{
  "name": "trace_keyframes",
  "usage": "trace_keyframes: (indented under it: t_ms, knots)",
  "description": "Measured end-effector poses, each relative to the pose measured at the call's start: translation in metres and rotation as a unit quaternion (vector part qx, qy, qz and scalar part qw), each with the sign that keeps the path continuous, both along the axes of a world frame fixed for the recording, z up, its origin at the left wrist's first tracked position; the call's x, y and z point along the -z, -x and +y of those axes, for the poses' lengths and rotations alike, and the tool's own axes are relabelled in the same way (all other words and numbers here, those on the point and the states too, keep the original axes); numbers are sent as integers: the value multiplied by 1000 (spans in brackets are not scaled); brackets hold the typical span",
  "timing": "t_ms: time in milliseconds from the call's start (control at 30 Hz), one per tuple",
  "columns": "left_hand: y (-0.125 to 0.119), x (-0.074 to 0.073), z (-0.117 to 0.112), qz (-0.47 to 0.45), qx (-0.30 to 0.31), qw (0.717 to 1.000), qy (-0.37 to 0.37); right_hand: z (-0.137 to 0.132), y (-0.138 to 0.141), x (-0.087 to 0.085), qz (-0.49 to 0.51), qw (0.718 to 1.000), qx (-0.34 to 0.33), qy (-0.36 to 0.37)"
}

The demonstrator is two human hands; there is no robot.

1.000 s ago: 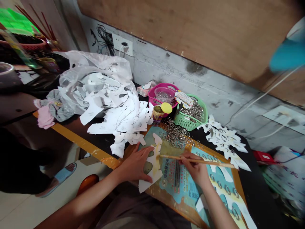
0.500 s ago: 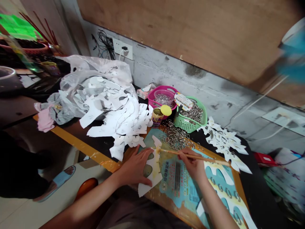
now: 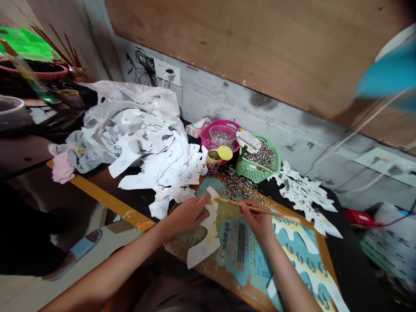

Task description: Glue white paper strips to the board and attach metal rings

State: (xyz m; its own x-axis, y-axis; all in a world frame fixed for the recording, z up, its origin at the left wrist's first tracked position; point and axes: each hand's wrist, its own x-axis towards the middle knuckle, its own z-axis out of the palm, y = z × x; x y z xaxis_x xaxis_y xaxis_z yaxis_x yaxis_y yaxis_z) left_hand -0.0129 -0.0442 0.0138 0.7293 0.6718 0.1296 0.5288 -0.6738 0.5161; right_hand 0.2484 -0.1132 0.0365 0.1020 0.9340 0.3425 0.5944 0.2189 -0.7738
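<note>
Left hand (image 3: 185,216) flat, pinning white paper cutout (image 3: 206,242) on printed board (image 3: 235,255); right hand (image 3: 258,223) pinching thin wooden stick (image 3: 232,203), tip at cutout's edge, near metal rings (image 3: 235,186).

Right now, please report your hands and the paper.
Left hand pressing white paper cut-out on printed board. Right hand holding wooden stick, tip at paper edge. Loose metal rings nearby.

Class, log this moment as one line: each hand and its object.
left hand: pressing paper cutout | right hand: holding wooden stick | nearby: metal rings
</note>
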Motion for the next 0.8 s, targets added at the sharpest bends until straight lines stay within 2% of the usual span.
trace_keyframes:
  t_ms: [100, 200, 367, 467, 567, 733, 800]
  knots:
    - [-9, 2, 22, -9, 0, 1000, -23, 2, 2, 1, 1, 1000, 4, -3]
    - [-14, 5, 34, -13, 27, 999, -29, 2, 1, 3, 3, 1000, 16, -8]
    - [-12, 10, 35, -20, 39, 999, -20, -9, -10, -1, 18, 998, 58, -32]
    - [-11, 11, 34, -24, 37, 999, -16, -16, -13, -7, 60, 998, 12, 19]
    - [-11, 12, 35, -28, 34, 999, -14, -13, -10, -11, 44, 997, -46, 48]
    - [-11, 12, 34, -31, 33, 999, -9, -5, -4, -10, -10, 999, 23, -25]
    - [-10, 11, 34, -32, 33, 999, -7, -4, -4, -8, 3, 1000, 10, -12]
